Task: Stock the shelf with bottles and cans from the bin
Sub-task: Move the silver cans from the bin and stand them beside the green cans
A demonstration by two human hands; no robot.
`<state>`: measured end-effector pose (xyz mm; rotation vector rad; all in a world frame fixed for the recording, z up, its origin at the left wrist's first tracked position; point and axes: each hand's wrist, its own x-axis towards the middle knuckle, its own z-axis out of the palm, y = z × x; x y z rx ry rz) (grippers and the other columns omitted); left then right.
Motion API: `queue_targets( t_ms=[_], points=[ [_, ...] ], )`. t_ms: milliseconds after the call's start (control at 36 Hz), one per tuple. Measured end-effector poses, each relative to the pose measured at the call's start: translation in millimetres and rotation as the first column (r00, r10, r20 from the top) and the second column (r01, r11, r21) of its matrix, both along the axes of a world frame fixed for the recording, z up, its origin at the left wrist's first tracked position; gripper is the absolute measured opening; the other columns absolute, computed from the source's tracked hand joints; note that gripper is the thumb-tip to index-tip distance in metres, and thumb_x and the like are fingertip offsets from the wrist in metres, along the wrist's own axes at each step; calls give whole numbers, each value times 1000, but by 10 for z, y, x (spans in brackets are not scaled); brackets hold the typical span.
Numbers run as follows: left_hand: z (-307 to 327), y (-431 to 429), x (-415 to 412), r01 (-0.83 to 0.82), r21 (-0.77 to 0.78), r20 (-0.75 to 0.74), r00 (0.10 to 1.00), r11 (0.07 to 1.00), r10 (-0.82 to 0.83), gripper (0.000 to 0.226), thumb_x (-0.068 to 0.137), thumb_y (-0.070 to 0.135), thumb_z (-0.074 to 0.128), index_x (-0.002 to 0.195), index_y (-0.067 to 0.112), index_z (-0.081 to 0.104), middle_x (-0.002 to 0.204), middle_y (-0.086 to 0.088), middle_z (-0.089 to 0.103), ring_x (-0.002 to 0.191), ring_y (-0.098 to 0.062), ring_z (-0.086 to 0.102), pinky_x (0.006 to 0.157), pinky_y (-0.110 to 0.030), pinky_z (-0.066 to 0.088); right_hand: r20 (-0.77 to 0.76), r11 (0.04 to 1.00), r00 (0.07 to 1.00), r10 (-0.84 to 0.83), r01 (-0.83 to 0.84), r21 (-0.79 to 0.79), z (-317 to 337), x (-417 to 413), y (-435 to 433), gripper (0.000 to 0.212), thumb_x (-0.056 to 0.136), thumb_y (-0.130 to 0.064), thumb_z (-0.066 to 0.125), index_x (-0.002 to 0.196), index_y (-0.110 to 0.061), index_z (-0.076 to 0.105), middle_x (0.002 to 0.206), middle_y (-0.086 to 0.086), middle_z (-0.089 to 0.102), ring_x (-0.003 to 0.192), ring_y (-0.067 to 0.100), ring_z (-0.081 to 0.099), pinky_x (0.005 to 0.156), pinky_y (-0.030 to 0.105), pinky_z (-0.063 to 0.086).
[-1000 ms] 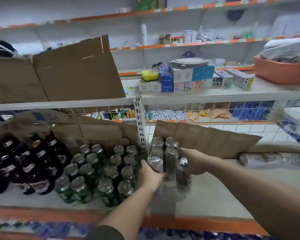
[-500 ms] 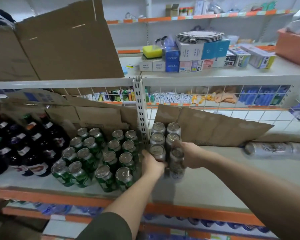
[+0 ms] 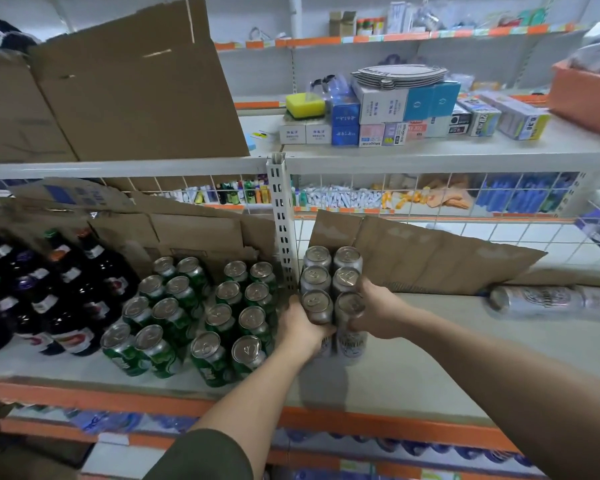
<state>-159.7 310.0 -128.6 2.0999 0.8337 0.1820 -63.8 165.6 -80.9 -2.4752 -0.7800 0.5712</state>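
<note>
Gripped two front silver cans [image 3: 317, 302] mid-frame on the shelf [image 3: 430, 362]: left hand [image 3: 300, 329] round one, right hand [image 3: 378, 311] round the other.

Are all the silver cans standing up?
No, six silver cans stand in a block by the shelf post, but another silver can lies on its side farther right on the shelf.

Shelf [image 3: 430, 372]: bottles [image 3: 49, 292] far left, can cluster [image 3: 201, 306] beside them, post [image 3: 281, 220] next; right of it a can block [image 3: 329, 271] between left hand [image 3: 300, 329] and right hand [image 3: 378, 311], cardboard [image 3: 430, 258] behind
</note>
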Motion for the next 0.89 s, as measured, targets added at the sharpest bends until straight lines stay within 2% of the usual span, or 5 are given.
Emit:
queue_targets(
  t_ms=[111, 194, 361, 528, 889],
  points=[
    [-39, -18, -18, 34, 26, 16, 999, 999, -34, 79, 58, 34, 93, 120, 15, 47, 121, -11, 59, 113, -34, 60, 89, -39, 52, -60, 996, 998, -34, 39, 74, -41, -39, -41, 91, 75, -22, 80, 143, -9, 21, 121, 7, 52, 103, 25, 53, 79, 31, 45],
    [-45, 19, -3, 75, 25, 3, 997, 997, -75, 83, 63, 31, 94, 125, 11, 43, 125, -13, 57, 117, -33, 57, 90, -35, 48, -52, 998, 998, -21, 24, 60, -82, -58, -24, 88, 80, -20, 77, 141, -2, 17, 125, 18, 55, 106, 31, 56, 83, 36, 49],
    [-58, 112, -28, 179, 4, -101, 979, 984, -178, 81, 72, 36, 87, 130, 18, 34, 123, -8, 60, 110, -33, 62, 90, -38, 50, -60, 999, 998, -32, 34, 36, -84, -56, 3, 95, 81, -22, 78, 143, 0, 10, 126, 20, 55, 109, 32, 57, 81, 33, 45],
    [-7, 188, -16, 251, 47, -216, 948, 967, -235, 75, 79, 35, 82, 132, 16, 33, 126, -13, 59, 113, -36, 61, 91, -39, 48, -48, 1000, 998, -29, 29, -11, -101, -85, 35, 97, 83, -21, 78, 143, 3, 5, 117, 21, 59, 104, 33, 60, 91, 45, 50],
    [77, 293, -12, 335, 97, -305, 906, 937, -292, 73, 80, 38, 79, 134, 19, 33, 130, -13, 58, 116, -35, 61, 98, -43, 49, -16, 997, 1000, -17, 16, -73, -149, -56, 70, 102, 85, -23, 76, 146, 4, -2, 127, 18, 59, 115, 31, 58, 99, 36, 44]
  ],
)
